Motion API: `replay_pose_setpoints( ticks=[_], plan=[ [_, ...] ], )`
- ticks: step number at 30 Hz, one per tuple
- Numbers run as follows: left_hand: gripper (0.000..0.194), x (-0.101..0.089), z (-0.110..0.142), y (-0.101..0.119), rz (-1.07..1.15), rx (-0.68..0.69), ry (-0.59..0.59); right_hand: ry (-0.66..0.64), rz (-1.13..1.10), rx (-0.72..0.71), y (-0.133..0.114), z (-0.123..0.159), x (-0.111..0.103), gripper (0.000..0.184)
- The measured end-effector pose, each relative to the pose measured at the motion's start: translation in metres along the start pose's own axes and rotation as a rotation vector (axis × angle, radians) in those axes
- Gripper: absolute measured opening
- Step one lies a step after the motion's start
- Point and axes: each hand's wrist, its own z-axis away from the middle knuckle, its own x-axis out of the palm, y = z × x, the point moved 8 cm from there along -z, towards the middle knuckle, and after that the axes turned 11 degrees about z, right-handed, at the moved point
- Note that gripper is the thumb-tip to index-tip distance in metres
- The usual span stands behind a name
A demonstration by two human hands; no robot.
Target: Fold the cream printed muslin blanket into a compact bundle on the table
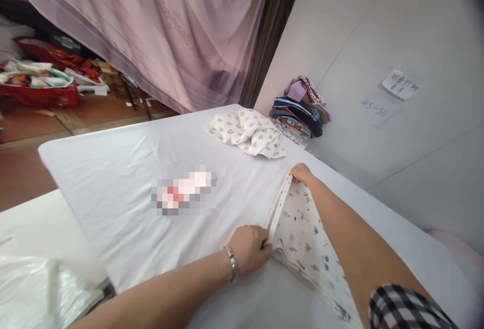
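Observation:
A white cloth with small grey and dark printed figures is stretched between my two hands, its folded upper edge running from one to the other. My left hand, with a silver bracelet at the wrist, is closed on the near corner of that edge. The far corner is pinched in my right hand. The cloth hangs down from the edge toward my body, partly behind my right forearm. Beyond my hands, a second cream cloth with a small print lies crumpled on the white-covered table.
A blurred-out item lies on the table, left of my hands. Folded clothes are stacked against the wall at the far right. A pink curtain hangs behind the table. A red basket and a plastic bag are at the left.

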Motion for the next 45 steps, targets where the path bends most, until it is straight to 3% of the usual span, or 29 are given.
replay_pose_setpoints(
  ticks=[8,12,18,23,29,32,35,39,42,45],
  plan=[
    [0.019,0.000,0.001,0.001,-0.010,-0.004,-0.024,-0.044,0.152,-0.008,-0.006,0.001,0.003,0.007],
    [0.019,0.001,0.001,0.000,-0.002,-0.024,-0.037,0.011,0.205,-0.001,-0.015,-0.005,-0.003,0.014],
    [0.020,0.000,0.000,-0.001,-0.016,-0.038,-0.025,0.097,0.149,-0.027,-0.020,-0.004,0.000,0.021],
    [0.020,-0.001,0.001,-0.001,-0.027,-0.058,-0.035,0.088,0.014,-0.061,-0.012,0.003,-0.002,0.019],
    [0.023,0.000,0.001,-0.004,-0.075,-0.073,-0.027,0.203,-0.183,-0.180,0.001,0.043,-0.009,0.034],
    [0.024,0.001,0.001,-0.004,-0.089,-0.064,-0.023,0.287,-0.173,-0.244,0.006,0.074,0.003,0.035],
    [0.025,-0.001,0.000,-0.003,-0.099,-0.072,-0.018,0.343,-0.010,-0.382,-0.006,0.102,0.026,0.042],
    [0.028,-0.006,-0.002,-0.003,-0.115,-0.102,-0.045,0.298,0.172,-0.390,-0.016,0.114,0.053,0.052],
    [0.029,-0.007,-0.003,-0.002,-0.119,-0.105,-0.074,0.238,0.125,-0.376,-0.015,0.117,0.053,0.054],
    [0.030,-0.005,-0.003,-0.003,-0.119,-0.106,-0.086,0.234,0.023,-0.417,-0.008,0.142,0.043,0.056]
  ],
)
